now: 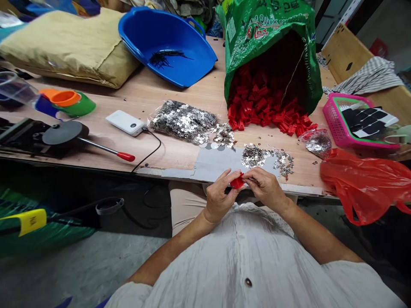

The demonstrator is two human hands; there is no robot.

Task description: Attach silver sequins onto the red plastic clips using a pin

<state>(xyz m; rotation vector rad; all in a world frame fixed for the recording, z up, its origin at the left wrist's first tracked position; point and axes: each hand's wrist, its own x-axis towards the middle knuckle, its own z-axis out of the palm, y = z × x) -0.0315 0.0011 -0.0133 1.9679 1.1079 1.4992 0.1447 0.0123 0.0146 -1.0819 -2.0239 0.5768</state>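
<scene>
Just off the table's front edge, my left hand and my right hand meet over my lap. Both pinch a small red plastic piece between their fingertips. Whether the right hand also holds a small metal part is too small to tell. A little ahead on the wooden table lies a scatter of small shiny metal pieces. Farther back, a green sack lies on its side and spills several red plastic pieces.
A clear bag of metal pieces and a white power bank with a black cable lie left of centre. A blue basin, a pink basket, a red plastic bag and a lever tool with a red tip surround the work spot.
</scene>
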